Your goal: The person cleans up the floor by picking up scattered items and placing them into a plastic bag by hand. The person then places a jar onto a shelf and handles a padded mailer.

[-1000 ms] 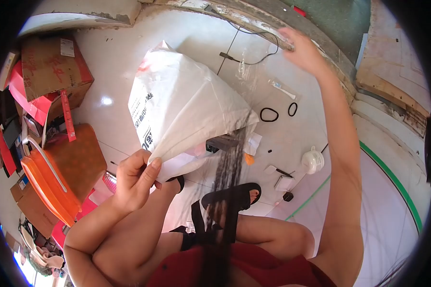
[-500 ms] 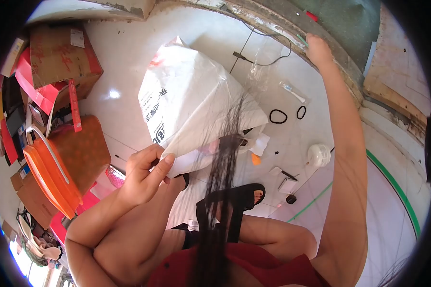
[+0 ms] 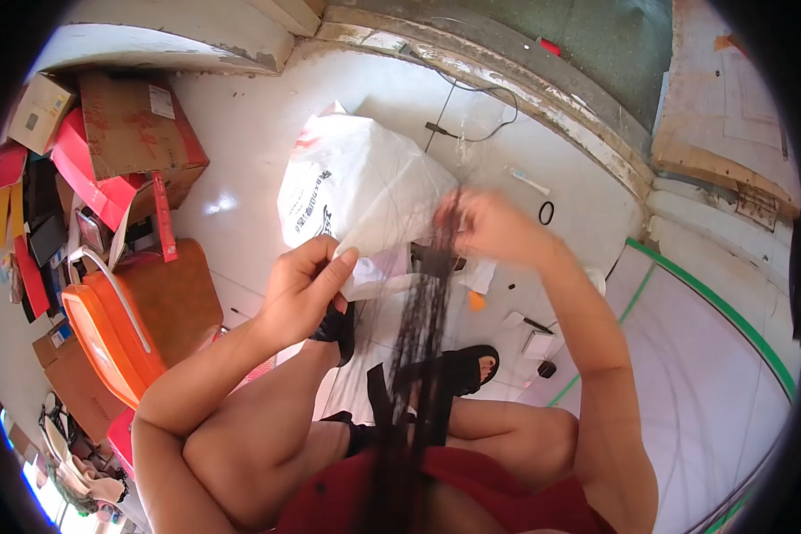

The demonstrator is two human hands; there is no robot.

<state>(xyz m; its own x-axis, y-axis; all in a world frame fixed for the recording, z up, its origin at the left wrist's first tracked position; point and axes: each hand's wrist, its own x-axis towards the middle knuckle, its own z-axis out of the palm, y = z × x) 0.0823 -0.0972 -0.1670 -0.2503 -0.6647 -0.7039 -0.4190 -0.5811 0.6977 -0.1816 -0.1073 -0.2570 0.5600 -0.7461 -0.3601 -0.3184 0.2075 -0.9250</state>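
Plastic of a white bag (image 3: 365, 178) is bulging in loose folds before me, seemingly resting on the pale tiled floor (image 3: 231, 151), and its open mouth is facing toward my body. My left grip (image 3: 307, 287) is pinching the near rim, at the left corner of the mouth, with thumb and fingers pressing together on the thin sheet. My right grip (image 3: 497, 228) is hovering close to the right side of the mouth, but it is showing as a blur, and dark hair strands (image 3: 429, 280) are crossing before its fingertips, so I cannot tell whether it is spread, pinching something or touching the bag. Inside the mouth a pale lavender thing (image 3: 393, 262) is showing, too covered for naming it. An orange scrap (image 3: 477, 301) is lying just beside the mouth, and a black loop (image 3: 546, 213) is lying on the floor to the right. By my judgement, I am handling a light, limp and rather slippery skin, which is probably creasing easily and not holding its shape alone; hard corners within could be tearing it. The weight is likely sitting in the full part, so for steady holding I am favouring a doubled rim, taken at two opposite points, rather than one thin single layer.
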